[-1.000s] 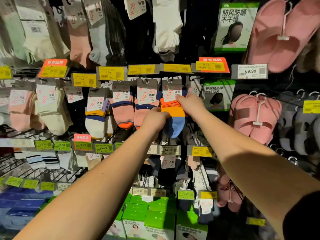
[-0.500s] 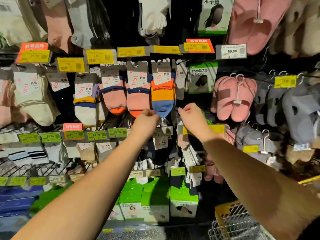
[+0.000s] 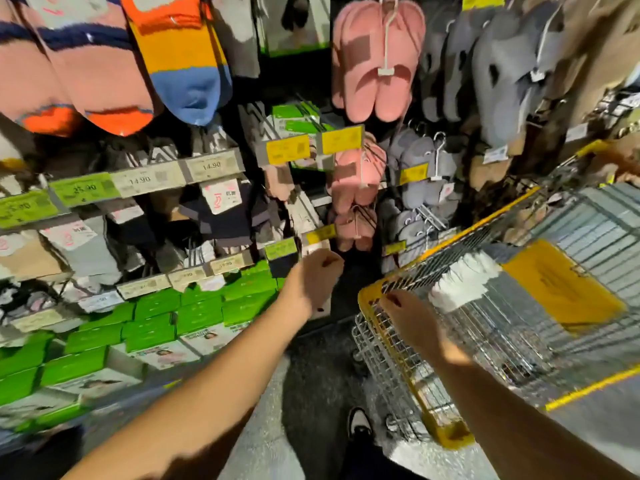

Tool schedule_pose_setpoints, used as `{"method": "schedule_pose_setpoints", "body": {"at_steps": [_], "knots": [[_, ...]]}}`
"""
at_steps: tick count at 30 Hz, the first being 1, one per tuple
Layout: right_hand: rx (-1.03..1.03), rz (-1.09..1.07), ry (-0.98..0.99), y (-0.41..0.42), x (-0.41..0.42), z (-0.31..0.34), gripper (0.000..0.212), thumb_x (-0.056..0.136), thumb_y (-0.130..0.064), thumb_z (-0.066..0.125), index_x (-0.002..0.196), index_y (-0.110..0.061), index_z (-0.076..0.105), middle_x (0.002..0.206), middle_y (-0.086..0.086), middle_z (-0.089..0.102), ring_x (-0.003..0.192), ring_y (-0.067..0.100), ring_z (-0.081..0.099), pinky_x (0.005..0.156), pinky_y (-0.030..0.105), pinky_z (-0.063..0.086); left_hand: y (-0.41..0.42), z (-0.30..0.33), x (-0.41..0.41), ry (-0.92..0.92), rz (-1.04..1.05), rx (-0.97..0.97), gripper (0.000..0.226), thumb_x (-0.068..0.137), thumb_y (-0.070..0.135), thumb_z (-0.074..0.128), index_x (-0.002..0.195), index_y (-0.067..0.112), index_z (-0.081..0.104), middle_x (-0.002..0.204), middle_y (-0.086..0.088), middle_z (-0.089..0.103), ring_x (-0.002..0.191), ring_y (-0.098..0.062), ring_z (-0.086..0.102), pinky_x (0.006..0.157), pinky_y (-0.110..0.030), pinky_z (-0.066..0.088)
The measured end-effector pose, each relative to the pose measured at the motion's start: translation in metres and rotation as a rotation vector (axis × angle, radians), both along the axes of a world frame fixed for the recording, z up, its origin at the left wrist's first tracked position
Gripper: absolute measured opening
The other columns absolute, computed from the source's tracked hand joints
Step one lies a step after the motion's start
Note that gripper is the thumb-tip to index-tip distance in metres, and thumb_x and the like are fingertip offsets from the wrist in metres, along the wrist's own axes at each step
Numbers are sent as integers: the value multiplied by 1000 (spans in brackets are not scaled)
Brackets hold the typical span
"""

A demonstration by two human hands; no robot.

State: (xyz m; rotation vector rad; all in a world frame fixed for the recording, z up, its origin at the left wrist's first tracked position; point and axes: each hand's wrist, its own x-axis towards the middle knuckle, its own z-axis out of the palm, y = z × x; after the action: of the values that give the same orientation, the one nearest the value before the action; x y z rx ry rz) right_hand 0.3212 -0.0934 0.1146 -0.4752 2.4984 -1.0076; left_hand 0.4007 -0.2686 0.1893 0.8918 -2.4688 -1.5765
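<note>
Blurrily, left hand [image 3: 313,278] curled, grasp indiscernible, right hand [image 3: 407,315] apparently gripping trolley rim [image 3: 367,306], socks [image 3: 180,53] cropped.

i have the left arm [image 3: 194,393] stretched out from the near left toward the far middle, bare, wrist straight. the left hand [image 3: 317,278] is curled into a loose fist, knuckles up; i can't tell if it pinches anything. the right arm [image 3: 502,403] comes in from the near right. the right hand [image 3: 408,318] sits nearer and just right of the left, back toward me, fingers bent away, tips blurred.
</note>
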Motion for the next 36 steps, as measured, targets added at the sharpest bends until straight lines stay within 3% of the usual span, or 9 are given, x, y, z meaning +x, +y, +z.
{"method": "schedule_pose_setpoints", "body": {"at_steps": [3,9,13,18,21,23,25,30,36], "knots": [[16,-104,-174,42,-21,-50,22,99,-24,57,77,-25,58,65,-3,55,54,5,51,52,30,44,29,-38,-28,-87,-89,31,10,96,21,58,89,25,64,74,8,59,87,-24,63,68,-27,46],[-90,-451,-539,107,-83,-112,18,100,-25,57,86,-16,64,91,20,66,73,22,59,65,31,45,85,-95,-110,-248,-291,54,22,97,25,54,102,10,69,85,-6,64,83,-27,64,67,-28,50],[-231,-683,-622,137,-146,-148,24,105,-22,47,86,-16,60,88,8,65,78,21,58,73,31,44,115,-143,-174,-337,-427,47,18,97,26,53,98,14,67,96,-7,68,87,-27,64,76,-35,53],[-423,-917,-702,163,-236,-195,26,103,-35,50,86,-16,55,82,2,59,76,17,58,69,29,44,146,-204,-268,-423,-598,12,33,104,14,42,128,4,61,102,-3,56,86,-15,55,65,-6,41],[-528,-992,-727,174,-289,-222,29,100,-44,52,87,-18,52,81,1,52,71,16,55,64,28,43,166,-232,-315,-414,-519,165,34,104,13,41,131,-1,56,116,-18,61,98,-28,63,83,-22,54],[-561,-1024,-743,178,-319,-237,33,97,-49,56,89,-17,52,83,3,51,72,17,53,65,28,43,178,-246,-337,-385,-432,238,28,101,19,45,124,15,59,119,-15,63,106,-33,62,84,-35,52],[-571,-1049,-764,179,-343,-250,39,95,-53,58,95,-14,55,86,5,56,76,18,55,67,30,46,189,-259,-358,-366,-351,320,21,97,26,49,114,23,61,106,-4,64,97,-26,61,72,-31,44],[-709,-1125,-858,173,-381,-274,59,92,-57,60,121,-5,53,108,15,68,89,25,68,62,28,55,212,-284,-395,-319,-172,448,24,96,26,59,112,9,65,95,-2,66,74,-14,60,48,-22,37],[-726,-1167,-948,175,-405,-295,67,83,-55,69,127,-6,58,105,6,69,80,19,68,66,24,55,216,-299,-411,-331,-25,681,30,93,30,64,115,10,68,107,-8,70,88,-21,64,61,-28,44]]}}
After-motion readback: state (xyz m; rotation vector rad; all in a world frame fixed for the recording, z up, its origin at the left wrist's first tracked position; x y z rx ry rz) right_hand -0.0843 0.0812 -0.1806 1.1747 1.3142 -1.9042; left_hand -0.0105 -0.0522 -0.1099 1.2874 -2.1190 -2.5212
